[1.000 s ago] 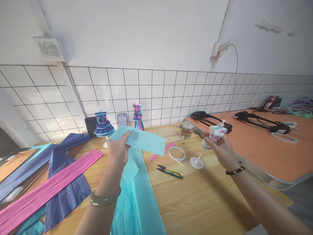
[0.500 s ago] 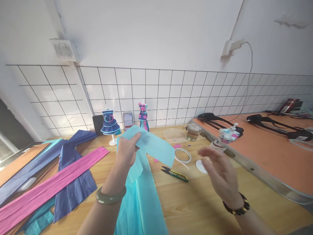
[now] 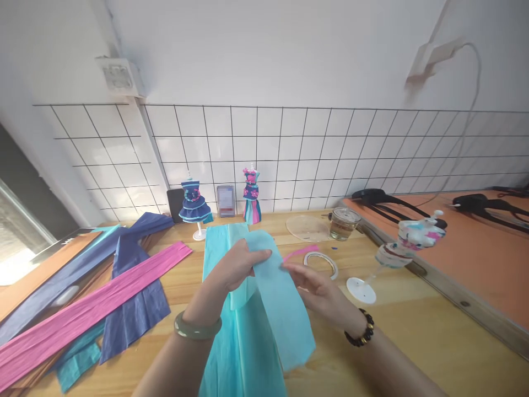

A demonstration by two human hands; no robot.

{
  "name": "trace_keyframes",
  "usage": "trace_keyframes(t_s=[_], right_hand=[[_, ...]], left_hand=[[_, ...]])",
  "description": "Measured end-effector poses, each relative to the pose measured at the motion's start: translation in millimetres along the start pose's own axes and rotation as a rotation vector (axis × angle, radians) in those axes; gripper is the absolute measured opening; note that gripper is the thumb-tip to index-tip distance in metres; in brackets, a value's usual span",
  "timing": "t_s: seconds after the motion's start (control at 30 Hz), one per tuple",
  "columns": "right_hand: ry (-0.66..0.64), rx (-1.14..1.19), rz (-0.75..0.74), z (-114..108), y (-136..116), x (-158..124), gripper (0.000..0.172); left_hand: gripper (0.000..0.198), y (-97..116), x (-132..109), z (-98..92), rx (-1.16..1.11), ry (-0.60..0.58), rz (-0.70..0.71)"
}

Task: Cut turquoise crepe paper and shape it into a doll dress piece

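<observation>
- The left hand (image 3: 235, 264) holds the light blue strip (image 3: 281, 303) near its far end, pinched between thumb and fingers.
- The right hand (image 3: 326, 295) is loosely curled, with a fingertip at the strip's right edge; whether it grips there, I cannot tell.
- The strip slopes from far left to near right, its near end reaching past the right edge of the long turquoise sheet (image 3: 256, 342).
- That sheet runs away from the near side, under the left hand.
- Just beyond the right hand lies a white tape ring (image 3: 334, 267), beside a thin pink slip (image 3: 301, 252).
- To the right, a small dress form (image 3: 415, 240) stands near the metal-edged orange surface (image 3: 487, 281).
- Wooden tabletop (image 3: 421, 331) stretches between the right forearm and that metal edge, leaving room to swing rightward.
- Leftward, a pink strip (image 3: 103, 300) overlaps dark blue cloth (image 3: 136, 314), its right end apart from the turquoise sheet's left edge.
</observation>
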State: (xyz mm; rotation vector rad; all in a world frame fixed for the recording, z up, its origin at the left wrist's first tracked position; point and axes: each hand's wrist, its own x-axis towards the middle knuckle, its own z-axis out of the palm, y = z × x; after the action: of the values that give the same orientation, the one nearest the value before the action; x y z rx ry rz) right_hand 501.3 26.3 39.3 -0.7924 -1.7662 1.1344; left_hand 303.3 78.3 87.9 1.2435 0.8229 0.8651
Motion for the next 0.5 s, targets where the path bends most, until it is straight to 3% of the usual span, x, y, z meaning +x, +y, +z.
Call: trace_keyframes(t_s=[0.13,0.5], right_hand=[[-0.006,-0.146,-0.05,-0.2,1.1,-2.7,0.024],[-0.092,-0.12,-0.032,1.0,5.1,-4.6,0.02]], left_hand=[[0.015,-7.3,4.7,1.9,0.049,-0.015,-0.074],[0.021,-11.5,8.0,-1.4,0.157,-0.058,-0.129]])
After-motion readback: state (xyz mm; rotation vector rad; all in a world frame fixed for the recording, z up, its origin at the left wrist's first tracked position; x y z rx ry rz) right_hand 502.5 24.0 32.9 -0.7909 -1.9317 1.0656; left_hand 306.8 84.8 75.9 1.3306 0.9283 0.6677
